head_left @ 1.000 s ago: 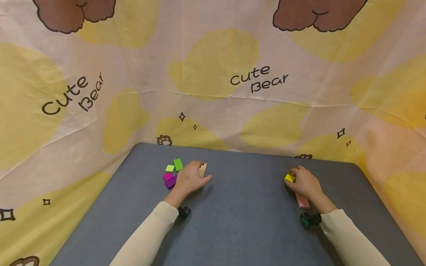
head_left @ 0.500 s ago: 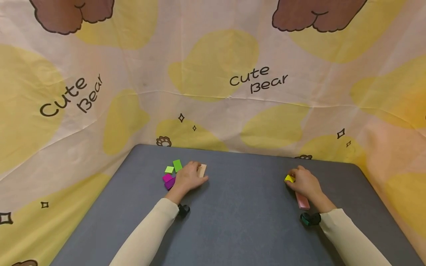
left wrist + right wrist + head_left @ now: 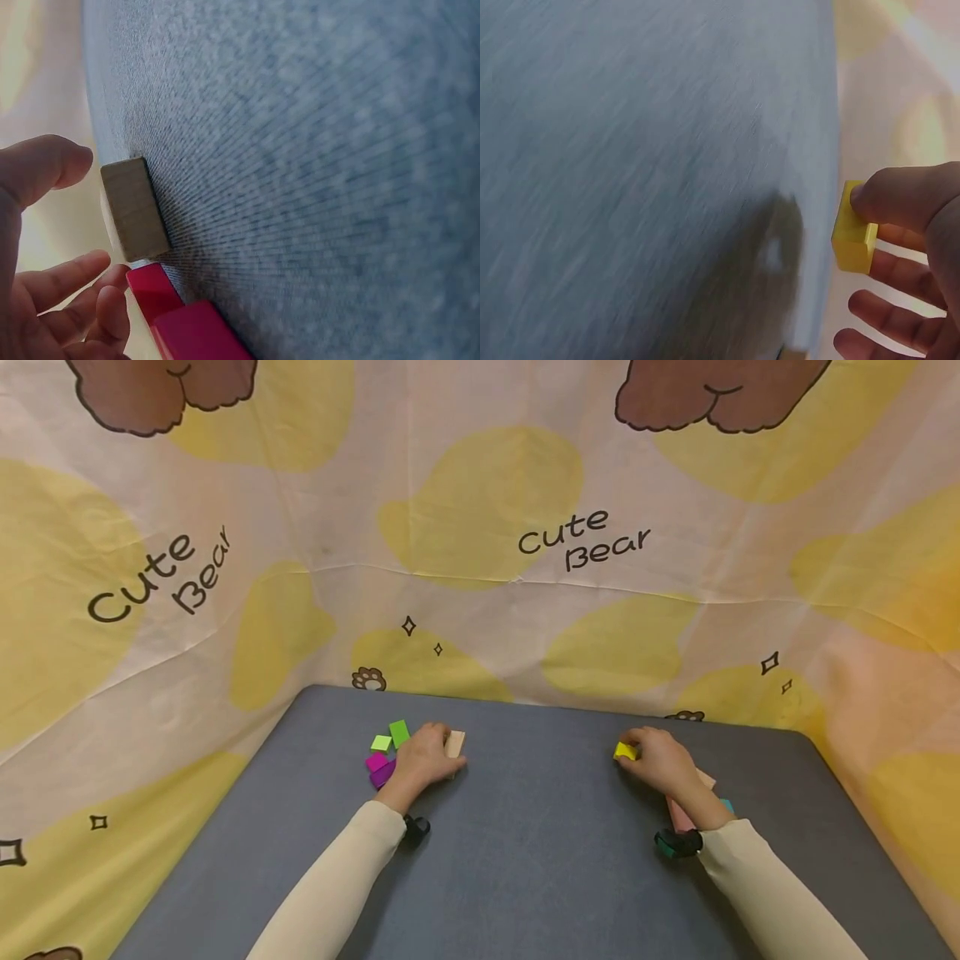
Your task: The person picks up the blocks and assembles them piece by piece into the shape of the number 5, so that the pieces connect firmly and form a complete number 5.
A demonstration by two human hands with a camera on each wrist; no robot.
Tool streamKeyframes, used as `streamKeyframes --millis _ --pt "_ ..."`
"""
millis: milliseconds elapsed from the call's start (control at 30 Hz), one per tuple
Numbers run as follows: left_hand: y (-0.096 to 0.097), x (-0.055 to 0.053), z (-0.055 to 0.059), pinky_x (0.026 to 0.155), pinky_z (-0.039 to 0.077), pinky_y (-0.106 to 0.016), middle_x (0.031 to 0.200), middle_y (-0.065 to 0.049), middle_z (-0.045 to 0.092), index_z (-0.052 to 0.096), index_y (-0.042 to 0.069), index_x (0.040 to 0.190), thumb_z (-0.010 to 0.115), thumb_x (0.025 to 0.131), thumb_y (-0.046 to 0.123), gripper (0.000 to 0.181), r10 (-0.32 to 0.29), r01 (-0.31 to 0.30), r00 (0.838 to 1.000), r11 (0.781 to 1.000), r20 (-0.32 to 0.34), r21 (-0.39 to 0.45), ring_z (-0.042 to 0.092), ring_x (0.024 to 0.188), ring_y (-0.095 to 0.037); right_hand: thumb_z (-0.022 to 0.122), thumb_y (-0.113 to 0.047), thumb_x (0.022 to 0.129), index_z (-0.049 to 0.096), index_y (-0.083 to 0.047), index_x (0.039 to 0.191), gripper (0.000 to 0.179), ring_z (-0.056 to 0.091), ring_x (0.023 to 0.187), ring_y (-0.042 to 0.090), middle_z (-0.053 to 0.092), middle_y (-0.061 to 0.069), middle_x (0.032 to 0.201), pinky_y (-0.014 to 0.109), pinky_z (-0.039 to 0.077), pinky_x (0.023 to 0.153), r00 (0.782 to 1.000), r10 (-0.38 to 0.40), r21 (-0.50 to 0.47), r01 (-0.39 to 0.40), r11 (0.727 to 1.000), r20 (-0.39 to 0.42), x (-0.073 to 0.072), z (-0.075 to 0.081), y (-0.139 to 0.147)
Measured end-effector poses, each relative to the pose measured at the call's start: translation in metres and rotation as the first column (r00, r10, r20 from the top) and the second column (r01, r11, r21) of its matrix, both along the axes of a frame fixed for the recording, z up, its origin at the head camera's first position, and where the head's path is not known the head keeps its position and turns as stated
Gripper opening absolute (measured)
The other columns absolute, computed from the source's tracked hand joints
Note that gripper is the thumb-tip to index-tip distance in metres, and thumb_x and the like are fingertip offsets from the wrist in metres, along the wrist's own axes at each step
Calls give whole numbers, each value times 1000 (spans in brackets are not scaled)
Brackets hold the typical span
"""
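My right hand [image 3: 663, 764] pinches a yellow block [image 3: 624, 752] between thumb and fingers. In the right wrist view that yellow block [image 3: 853, 232] is off the table, its shadow on the cloth. My left hand [image 3: 423, 756] is at a plain wooden block [image 3: 455, 743] on the left side. The left wrist view has thumb and fingers spread apart around the wooden block [image 3: 136, 210], with a visible gap at the thumb. Beside the fingers lie a red block [image 3: 155, 291] and a magenta block [image 3: 199, 334].
Left of the left hand lie a green block [image 3: 399, 733], a lime block [image 3: 381, 743], a magenta block [image 3: 377, 762] and a purple block [image 3: 383, 774]. Partly under the right forearm are a pink block [image 3: 679, 817], a pale block [image 3: 706, 778] and a blue block [image 3: 727, 805].
My right hand has moved left with the yellow block, baring the pale and blue blocks behind it. My left hand has shifted slightly left beside the wooden block.
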State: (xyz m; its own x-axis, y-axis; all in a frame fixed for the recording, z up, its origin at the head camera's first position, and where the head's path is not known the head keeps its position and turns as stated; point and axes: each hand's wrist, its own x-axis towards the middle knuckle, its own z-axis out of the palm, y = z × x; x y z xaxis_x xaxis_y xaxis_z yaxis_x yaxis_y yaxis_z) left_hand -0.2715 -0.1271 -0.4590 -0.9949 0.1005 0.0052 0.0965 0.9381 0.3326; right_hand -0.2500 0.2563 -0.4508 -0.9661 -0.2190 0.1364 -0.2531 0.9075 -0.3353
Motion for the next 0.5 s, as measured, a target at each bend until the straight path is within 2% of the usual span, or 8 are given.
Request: streamKeyframes --millis 267,500 --pt "-1 -3 -1 61 46 -35 95 -7 63 64 7 113 73 76 42 51 20 -21 1000 1000 20 4 56 77 -18 73 -19 84 70 -6 110 30 63 95 31 66 14 106 47 51 76 998 65 -87 -65 994 4 -19 -6 -28" --pt "3 -4 1 59 45 -34 95 -7 64 64 7 113 74 75 40 51 50 -50 999 999 21 14 57 75 -18 72 -17 85 69 -6 113 30 63 96 31 66 14 109 45 52 77 996 85 -134 -80 988 35 -31 -13 -48"
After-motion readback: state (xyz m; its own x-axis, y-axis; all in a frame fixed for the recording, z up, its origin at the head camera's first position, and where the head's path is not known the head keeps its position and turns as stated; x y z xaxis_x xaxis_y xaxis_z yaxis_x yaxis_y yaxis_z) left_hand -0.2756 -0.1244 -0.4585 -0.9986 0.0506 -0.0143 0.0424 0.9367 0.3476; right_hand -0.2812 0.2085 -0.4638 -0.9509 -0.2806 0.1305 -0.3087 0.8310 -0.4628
